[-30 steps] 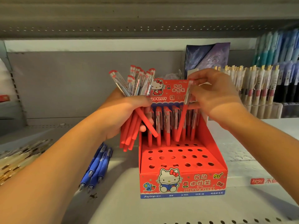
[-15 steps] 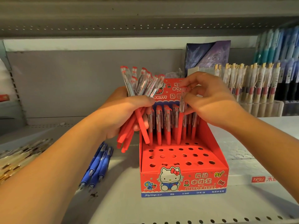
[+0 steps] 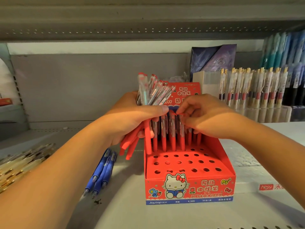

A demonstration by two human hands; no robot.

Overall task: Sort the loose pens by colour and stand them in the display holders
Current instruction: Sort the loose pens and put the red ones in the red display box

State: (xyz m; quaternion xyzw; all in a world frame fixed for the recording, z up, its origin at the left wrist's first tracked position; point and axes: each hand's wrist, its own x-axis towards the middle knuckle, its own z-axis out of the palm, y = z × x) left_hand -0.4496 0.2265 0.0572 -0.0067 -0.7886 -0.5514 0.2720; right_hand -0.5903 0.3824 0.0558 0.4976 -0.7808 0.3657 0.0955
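A red Hello Kitty display holder [image 3: 189,187] with rows of round holes stands on the shelf. Several red pens [image 3: 172,138] stand upright in its back row. My left hand [image 3: 132,119] grips a bunch of red pens [image 3: 153,93], clear tops up, just left of the holder. My right hand [image 3: 206,116] hovers over the back row and pinches the top of one standing red pen between thumb and fingers. Three blue pens [image 3: 102,172] lie loose on the shelf to the left of the holder.
A heap of gold-trimmed clear pens [image 3: 21,162] lies at the left shelf edge. Racks of standing gold-clip pens [image 3: 250,86] and blue-green pens [image 3: 283,50] fill the back right. A purple packet [image 3: 214,60] leans behind the holder. An upper shelf [image 3: 148,19] hangs overhead.
My right hand has come down, lowering the red pen into a back-row hole. My left hand with its bunch has shifted right and closer to the holder.
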